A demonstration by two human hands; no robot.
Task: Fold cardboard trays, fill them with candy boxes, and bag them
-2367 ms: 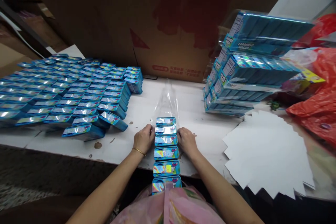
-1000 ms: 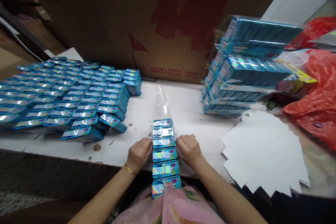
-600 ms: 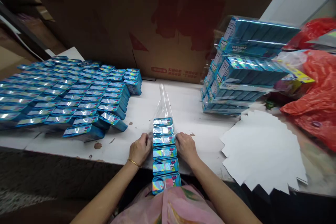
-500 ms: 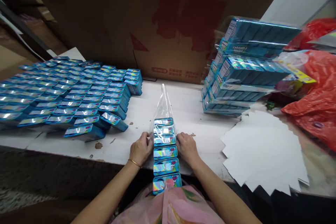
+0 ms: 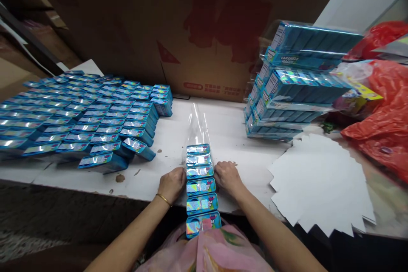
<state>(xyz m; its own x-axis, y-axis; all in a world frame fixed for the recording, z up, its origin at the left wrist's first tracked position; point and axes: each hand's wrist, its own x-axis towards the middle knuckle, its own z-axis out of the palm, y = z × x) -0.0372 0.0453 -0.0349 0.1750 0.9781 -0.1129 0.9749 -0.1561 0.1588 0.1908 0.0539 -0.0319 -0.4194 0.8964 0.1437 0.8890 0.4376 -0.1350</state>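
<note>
Six blue boxes (image 5: 200, 187) in single file here, running from the middle of the worktop (image 5: 234, 125) right back past its front edge to the pink clothing (image 5: 188, 253), the far ones inside a clear bag (image 5: 198, 129) that tapers away beyond them. Hard-shelled, I'd judge, and light one by one, but a loose file like this could buckle, so pressure belongs on both flanks, level and even. The film looks thin, slick and quick to crease, best taken by its side edges. And that's where the hands are: left hand (image 5: 172, 185) curled closed on the bag's left edge, knuckles up beside the third box; right hand (image 5: 228, 178) mirroring it, fingers bunched on the right edge. How far the film reaches toward the person is hard to make out, it's so transparent. Off left, ranks of loose boxes (image 5: 106, 121); off right, stacked wrapped packs (image 5: 306, 89).
</note>
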